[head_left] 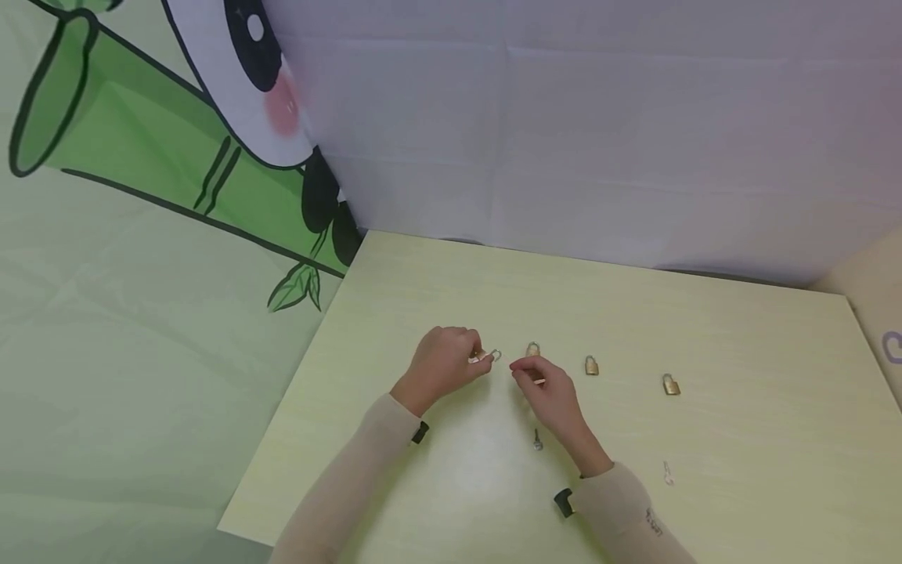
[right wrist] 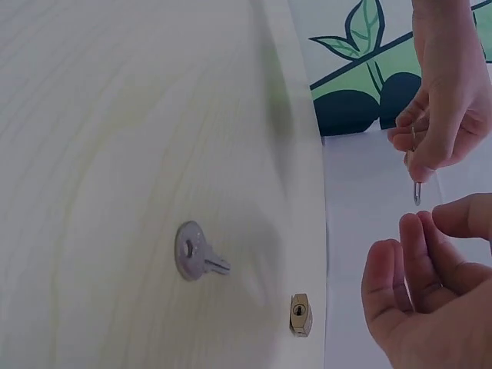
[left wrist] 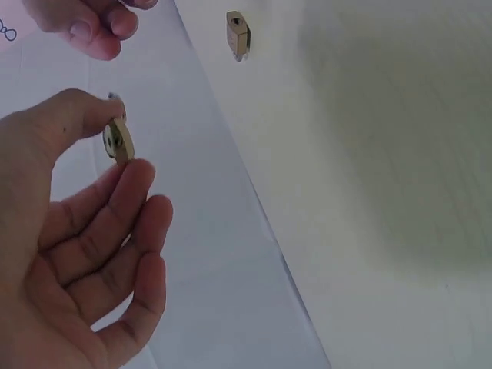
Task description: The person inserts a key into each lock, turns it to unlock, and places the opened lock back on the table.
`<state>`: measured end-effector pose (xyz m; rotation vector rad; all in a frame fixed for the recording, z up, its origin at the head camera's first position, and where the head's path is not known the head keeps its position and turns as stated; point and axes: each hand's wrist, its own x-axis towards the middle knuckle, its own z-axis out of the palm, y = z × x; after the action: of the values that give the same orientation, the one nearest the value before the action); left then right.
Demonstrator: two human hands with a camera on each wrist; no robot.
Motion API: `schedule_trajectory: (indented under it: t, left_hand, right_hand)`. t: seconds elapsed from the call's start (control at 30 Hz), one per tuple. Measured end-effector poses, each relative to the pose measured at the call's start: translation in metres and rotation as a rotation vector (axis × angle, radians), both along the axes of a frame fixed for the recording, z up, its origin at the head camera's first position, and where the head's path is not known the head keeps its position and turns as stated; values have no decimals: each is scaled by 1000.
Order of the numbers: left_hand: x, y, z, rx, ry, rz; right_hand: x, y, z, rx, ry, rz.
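Note:
My left hand [head_left: 444, 356] pinches a small brass padlock [left wrist: 119, 142] between thumb and fingertips, raised above the table. Its silver shackle [head_left: 496, 355] points toward my right hand [head_left: 550, 392]. In the right wrist view that shackle hangs just above the right fingertips, apart from them. The right fingers [right wrist: 415, 238] are loosely bent, and I see nothing held between them and the thumb. A brass padlock [head_left: 533, 349] stands just behind the right hand. On the table in front of that hand lies a silver key [right wrist: 192, 251].
Two more brass padlocks, one in the middle [head_left: 592, 366] and one farther right [head_left: 671, 385], sit on the pale table [head_left: 761, 345]. Another key [head_left: 668, 473] lies near the right forearm. A white cloth [head_left: 599, 141] hangs behind the table's back edge.

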<state>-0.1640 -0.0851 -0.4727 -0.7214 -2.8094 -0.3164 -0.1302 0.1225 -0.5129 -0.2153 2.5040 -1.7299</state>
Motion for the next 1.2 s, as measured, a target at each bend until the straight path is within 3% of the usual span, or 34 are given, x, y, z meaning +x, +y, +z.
schedule_trajectory:
  t: [0.17,0.27,0.5,0.87,1.2]
  left_hand:
    - [9,3,-12,3,107,163]
    - [13,4,-17,3,129,233]
    - [15,5,-25,-24,-39,331]
    - [14,0,-47,-54,-248,384]
    - [12,-4,-55,-62,-283,398]
  right_hand:
    - [2,1,0,23,42,9]
    - [2,2,0,22,47,6]
    - [4,5,0,8,35,1]
    - [5,9,-2,-6,69,-7]
    - [3,12,-3,-21,67,-11]
